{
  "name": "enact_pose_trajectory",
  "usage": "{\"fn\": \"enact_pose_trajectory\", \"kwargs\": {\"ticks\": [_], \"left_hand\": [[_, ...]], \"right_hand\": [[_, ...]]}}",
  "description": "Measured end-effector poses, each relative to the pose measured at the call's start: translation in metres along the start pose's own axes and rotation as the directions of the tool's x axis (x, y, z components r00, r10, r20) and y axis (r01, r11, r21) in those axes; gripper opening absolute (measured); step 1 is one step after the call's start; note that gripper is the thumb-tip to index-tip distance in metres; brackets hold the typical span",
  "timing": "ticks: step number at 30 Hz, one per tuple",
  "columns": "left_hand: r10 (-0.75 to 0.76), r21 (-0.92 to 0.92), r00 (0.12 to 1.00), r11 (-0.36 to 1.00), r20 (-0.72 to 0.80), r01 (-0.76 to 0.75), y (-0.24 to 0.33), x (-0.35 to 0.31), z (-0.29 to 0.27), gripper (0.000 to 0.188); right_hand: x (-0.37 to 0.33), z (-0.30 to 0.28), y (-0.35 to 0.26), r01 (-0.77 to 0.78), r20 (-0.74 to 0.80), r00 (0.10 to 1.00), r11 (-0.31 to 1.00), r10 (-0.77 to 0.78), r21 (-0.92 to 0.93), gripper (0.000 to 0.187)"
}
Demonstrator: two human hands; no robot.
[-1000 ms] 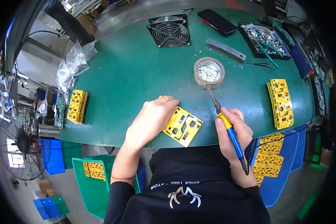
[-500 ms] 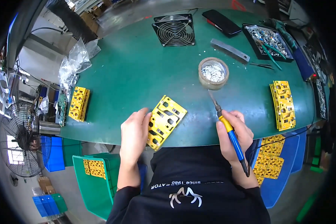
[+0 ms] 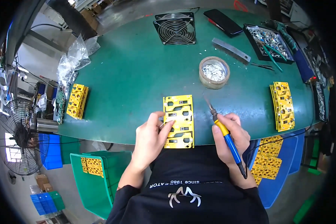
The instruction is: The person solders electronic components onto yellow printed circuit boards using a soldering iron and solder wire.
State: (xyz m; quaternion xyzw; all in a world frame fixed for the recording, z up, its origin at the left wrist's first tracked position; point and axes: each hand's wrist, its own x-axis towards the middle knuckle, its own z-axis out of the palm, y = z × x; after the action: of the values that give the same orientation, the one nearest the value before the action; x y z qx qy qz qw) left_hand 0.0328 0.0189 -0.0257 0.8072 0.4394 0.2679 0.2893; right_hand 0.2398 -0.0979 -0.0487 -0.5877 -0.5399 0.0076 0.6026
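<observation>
A yellow circuit board panel (image 3: 184, 125) with dark cut-outs lies near the front edge of the green table, its long sides running away from me. My left hand (image 3: 150, 136) grips the panel's left side, the thumb resting on its face. In my right hand (image 3: 233, 138) is a soldering iron (image 3: 232, 146) with a blue and yellow handle, held like a pen. Its metal tip points forward and left, beyond the panel's right side and not touching it. Past the tip stands a round tub (image 3: 207, 81) with silvery flakes inside.
Stacked yellow panels stand at the table's left (image 3: 77, 101) and right (image 3: 282, 106). Farther back are a square fan (image 3: 176, 30), a metal bar (image 3: 231, 50), a black phone-like slab (image 3: 223, 22) and a tray of small parts (image 3: 266, 56) with pliers. Green (image 3: 89, 190) and blue (image 3: 274, 190) bins flank me below.
The panel has turned from slanted to nearly straight and shifted right. My left hand has moved right with it, its thumb now over the face. The soldering iron has drawn slightly left and nearer.
</observation>
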Motion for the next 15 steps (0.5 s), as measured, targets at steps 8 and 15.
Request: {"fn": "enact_pose_trajectory", "kwargs": {"ticks": [8,15], "left_hand": [[0.19,0.227,0.974,0.961,-0.122,-0.159,0.009,-0.002,0.002,0.018],[0.355,0.122,0.932,0.931,-0.071,-0.345,0.02,-0.004,0.004,0.012]], "right_hand": [[-0.006,-0.001,-0.009,0.022,0.063,0.998,0.999,-0.024,0.042,0.033],[-0.005,-0.003,-0.015,0.018,0.142,0.989,0.995,-0.032,0.099,0.027]]}}
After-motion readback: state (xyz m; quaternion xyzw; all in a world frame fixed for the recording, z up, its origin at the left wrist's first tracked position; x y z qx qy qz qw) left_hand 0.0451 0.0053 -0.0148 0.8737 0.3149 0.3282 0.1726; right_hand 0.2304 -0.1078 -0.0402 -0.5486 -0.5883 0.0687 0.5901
